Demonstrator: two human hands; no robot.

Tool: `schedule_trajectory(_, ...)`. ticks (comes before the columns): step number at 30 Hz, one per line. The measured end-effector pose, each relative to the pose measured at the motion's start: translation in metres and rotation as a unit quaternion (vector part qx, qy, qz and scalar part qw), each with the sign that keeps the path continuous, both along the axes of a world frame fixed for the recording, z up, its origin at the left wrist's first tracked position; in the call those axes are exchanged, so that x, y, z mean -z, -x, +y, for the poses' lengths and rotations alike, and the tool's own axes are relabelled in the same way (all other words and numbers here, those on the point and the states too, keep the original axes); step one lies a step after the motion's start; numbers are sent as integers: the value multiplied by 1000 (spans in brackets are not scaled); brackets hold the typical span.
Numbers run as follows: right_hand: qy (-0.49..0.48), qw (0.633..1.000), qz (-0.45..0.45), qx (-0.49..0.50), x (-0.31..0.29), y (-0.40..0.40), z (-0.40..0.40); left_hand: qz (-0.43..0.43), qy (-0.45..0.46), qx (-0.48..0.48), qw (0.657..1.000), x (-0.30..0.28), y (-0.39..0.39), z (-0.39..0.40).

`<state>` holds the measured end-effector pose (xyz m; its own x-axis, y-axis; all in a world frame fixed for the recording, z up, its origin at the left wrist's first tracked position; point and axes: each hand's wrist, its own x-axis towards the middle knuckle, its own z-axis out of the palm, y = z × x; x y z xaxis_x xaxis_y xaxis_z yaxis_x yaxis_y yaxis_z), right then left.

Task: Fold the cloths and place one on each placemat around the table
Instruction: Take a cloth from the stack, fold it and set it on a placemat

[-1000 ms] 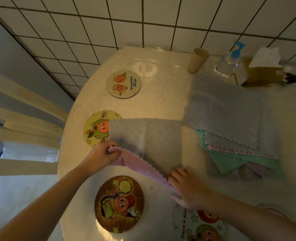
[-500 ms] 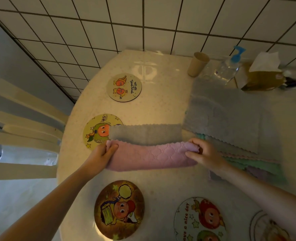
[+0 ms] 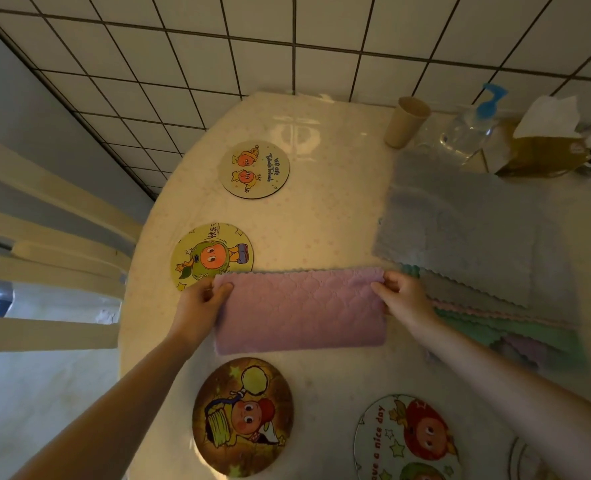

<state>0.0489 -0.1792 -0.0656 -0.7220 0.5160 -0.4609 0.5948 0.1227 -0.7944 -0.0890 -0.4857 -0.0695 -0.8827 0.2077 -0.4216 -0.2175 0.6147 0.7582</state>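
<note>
A pink quilted cloth (image 3: 301, 310) lies folded in half on the table, a long rectangle. My left hand (image 3: 200, 301) pinches its far left corner and my right hand (image 3: 403, 296) pinches its far right corner. A spread stack of cloths (image 3: 467, 244), grey on top with pink and green edges below, lies to the right. Round cartoon placemats lie around: a cream one (image 3: 254, 169) far, a yellow one (image 3: 212, 254) partly under my left hand, a brown one (image 3: 242, 417) near, and a white one (image 3: 405, 441) at the bottom right.
A paper cup (image 3: 406, 121), a clear pump bottle (image 3: 471, 129) and a tissue box (image 3: 543, 147) stand at the table's far right by the tiled wall. A pale chair back (image 3: 44, 237) sits left of the table edge.
Both hands lifted the near edge of the cloth and carried it away from me onto the far edge. The grey face is now covered and the pink face shows.
</note>
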Motion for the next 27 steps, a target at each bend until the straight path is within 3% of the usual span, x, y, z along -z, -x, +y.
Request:
schedule_trajectory(5, -55, 997, -42, -19, 11, 8, 2, 0, 65, -27, 998, 14, 4, 10)
schedule_trajectory(13, -109, 991, -69, -16, 18, 14, 3, 28, 84, -60, 994, 20, 11, 15)
schedule_trajectory(18, -153, 985, -80, -8, 12, 23, -6, 82, 167, -74, 980, 16, 2, 10)
schedule_trajectory(27, -217, 968, -124, -35, 5, 32, -23, -33, 178, -60, 982, 20, -15, 11)
